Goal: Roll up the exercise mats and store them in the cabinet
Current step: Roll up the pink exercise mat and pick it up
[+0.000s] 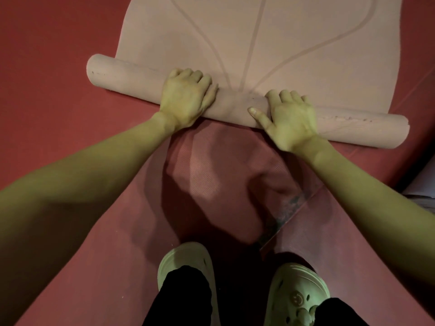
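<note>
A person bends over a pale exercise mat (247,38) on the red floor (47,67), left hand (186,97) and right hand (292,118) pressed on its rolled end (131,75), fingers curled over the top; the roll looks thin, most of the mat still flat; even pressure from both palms should keep its edges square; the mat's far end is cut off, no cabinet shows, and dim light blurs the mat's markings.

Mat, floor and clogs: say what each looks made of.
Mat: likely soft matte foam or rubber; it rolls thick, with printed lines and a pitted underside. Floor: red matting, seemingly foam or rubber, finely dotted, with a seam. Clogs: pale moulded foam or plastic, with holes.
</note>
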Demonstrator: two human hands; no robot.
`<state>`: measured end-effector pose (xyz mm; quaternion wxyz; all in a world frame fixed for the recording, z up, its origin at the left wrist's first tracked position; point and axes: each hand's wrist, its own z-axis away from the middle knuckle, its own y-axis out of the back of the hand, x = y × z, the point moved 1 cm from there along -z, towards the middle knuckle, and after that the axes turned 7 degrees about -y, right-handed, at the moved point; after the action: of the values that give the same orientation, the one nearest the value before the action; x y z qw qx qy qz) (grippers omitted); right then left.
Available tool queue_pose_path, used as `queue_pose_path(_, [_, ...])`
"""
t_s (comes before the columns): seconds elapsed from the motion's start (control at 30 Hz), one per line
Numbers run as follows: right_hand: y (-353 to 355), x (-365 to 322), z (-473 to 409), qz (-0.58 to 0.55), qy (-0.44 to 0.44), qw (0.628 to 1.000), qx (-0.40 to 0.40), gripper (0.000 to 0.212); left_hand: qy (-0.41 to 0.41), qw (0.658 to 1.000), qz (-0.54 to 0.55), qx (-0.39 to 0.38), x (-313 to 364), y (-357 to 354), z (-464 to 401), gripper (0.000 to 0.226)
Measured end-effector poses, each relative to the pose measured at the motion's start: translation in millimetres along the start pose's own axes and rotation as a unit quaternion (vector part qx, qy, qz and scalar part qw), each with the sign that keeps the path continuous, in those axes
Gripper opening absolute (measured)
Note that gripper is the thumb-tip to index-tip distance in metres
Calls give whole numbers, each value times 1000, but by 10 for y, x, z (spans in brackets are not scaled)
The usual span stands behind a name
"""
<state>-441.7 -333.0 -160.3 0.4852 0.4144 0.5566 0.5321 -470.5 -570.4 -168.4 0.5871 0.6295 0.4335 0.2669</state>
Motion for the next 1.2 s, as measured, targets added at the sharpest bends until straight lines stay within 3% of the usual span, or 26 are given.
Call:
queue_pose_path(0.17, [-115,-64,244,15,-35,996,85,68,-19,998,47,-43,-81,2,-155,55])
queue_pose_path(0.4, [-86,-25,183,52,-39,997,52,68,-15,997,71,-15,-81,40,-40,59])
queue_pose_path(0.53, [-6,43,54,72,-27,997,22,72,-40,997,48,-43,-194,40,163,86])
queue_pose_path(0.7, [82,85,-37,67,-21,998,1,76,-54,995,28,-82,-359,129,41,93])
queue_pose_path(1.03, [104,-52,595,62,-7,998,11,68,-83,994,50,-52,-92,281,594,84])
queue_pose_path(1.2, [149,-121,1071,20,5,999,-35,71,-106,988,85,-68,96,461,1003,80])
